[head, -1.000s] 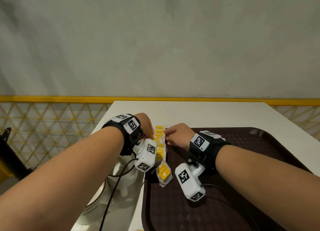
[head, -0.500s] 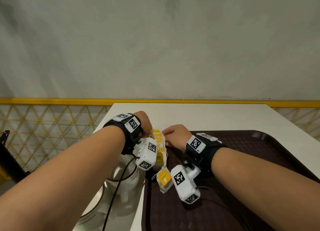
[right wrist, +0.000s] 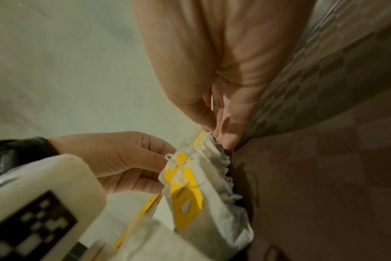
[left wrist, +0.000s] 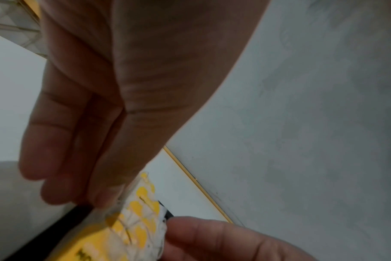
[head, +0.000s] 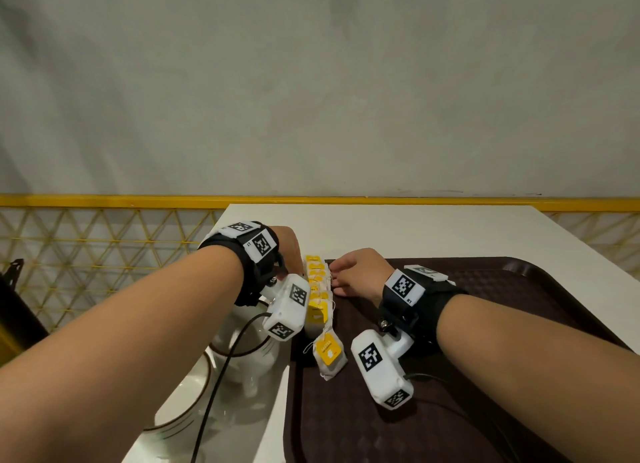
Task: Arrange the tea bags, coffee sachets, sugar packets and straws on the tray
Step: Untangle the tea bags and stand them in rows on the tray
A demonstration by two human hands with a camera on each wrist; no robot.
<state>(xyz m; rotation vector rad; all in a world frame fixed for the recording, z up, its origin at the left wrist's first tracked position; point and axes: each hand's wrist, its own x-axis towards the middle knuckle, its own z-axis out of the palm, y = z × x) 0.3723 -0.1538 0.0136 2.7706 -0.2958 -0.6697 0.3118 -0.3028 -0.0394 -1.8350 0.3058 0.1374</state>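
Observation:
A row of white tea bags (head: 317,289) with yellow tags stands on edge along the left side of the brown tray (head: 519,324). My left hand (head: 296,263) presses the row from the left with its fingers (left wrist: 78,176) held together and nearly straight. My right hand (head: 341,275) touches the row from the right, fingertips (right wrist: 225,137) at its far end. In the right wrist view, tag strings lie tangled over the tea bags (right wrist: 203,176). One more tea bag (head: 329,355) lies flat on the tray just in front of the row.
A white bowl with a brown rim (head: 194,393) and a white cup (head: 249,358) stand on the white table (head: 415,230), left of the tray and under my left wrist. A yellow lattice railing (head: 104,237) and a grey wall lie beyond.
Both hands stay on either side of the tea bag row. My right wrist has drifted a little left, toward the row, and the flat tea bag has not moved.

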